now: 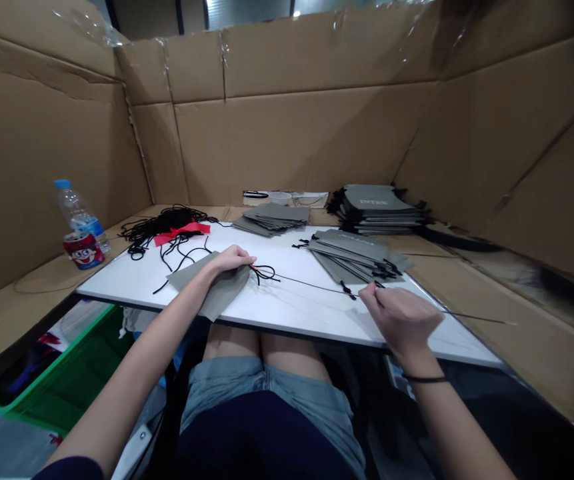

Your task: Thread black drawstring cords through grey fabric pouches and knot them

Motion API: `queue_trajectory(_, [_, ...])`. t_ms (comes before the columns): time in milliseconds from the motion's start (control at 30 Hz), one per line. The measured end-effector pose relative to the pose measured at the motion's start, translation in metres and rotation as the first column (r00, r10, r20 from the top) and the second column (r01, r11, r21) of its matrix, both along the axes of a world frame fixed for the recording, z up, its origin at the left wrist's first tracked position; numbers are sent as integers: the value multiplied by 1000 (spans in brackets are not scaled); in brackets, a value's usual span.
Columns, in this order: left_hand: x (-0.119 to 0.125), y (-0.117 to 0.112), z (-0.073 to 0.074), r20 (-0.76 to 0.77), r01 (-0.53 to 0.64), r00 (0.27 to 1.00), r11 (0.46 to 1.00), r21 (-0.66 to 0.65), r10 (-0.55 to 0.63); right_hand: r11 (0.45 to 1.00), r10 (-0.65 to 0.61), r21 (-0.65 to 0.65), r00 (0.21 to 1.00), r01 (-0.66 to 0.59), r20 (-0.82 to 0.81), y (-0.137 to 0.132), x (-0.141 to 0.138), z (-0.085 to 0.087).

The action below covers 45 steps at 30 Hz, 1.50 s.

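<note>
my left hand (233,259) grip is narrow, pinching the grey fabric pouch (223,293) by its right edge, near-left on the surface (279,313), i'd say to anchor it; right hand (401,317) fisted round the thin dark wire (311,285), likely for tension.

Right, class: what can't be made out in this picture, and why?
Head view:
Grip of the right hand on the thin dark strand: hidden inside the hand.
Right end of that strand: blurred.
Part of the gray pouch: under the left hand and forearm.
Lettering on the water bottle: too small.
Base of the white bowl: behind stacked pouches.
</note>
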<state>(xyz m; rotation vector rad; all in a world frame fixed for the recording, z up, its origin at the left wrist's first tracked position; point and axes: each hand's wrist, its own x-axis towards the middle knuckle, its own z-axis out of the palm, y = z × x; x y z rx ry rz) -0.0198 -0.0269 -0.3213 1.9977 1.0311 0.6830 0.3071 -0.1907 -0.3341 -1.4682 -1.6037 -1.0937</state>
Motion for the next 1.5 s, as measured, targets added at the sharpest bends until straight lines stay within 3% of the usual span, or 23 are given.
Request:
queue_trajectory(100, [-4, 1, 5, -6, 129, 992, 992, -9, -129, 1000, -2, -3, 1000, 2, -16, 2, 10, 0])
queue_trajectory(200, [-6, 4, 10, -25, 239, 971, 971, -1, -239, 994, 33, -99, 998, -39, -58, 4, 16, -1])
queue_trajectory(367, [-8, 8, 8, -35, 158, 987, 983, 92, -155, 901, 189, -356, 963, -247, -191, 8, 16, -4])
queue_trajectory(500, [-8, 7, 2, -24, 178, 984, 983, 50, -177, 869, 151, -425, 955, -252, -257, 11, 15, -7])
queue_trajectory(867, [-8, 5, -3, -27, 133, 991, 991, 25, -132, 889, 170, -375, 951, -261, -258, 7, 2, -8])
queue_trajectory(1500, [-1, 1, 0, -82, 202, 977, 977, 70, -196, 920, 238, -294, 966, -258, -104, 3, -5, -9])
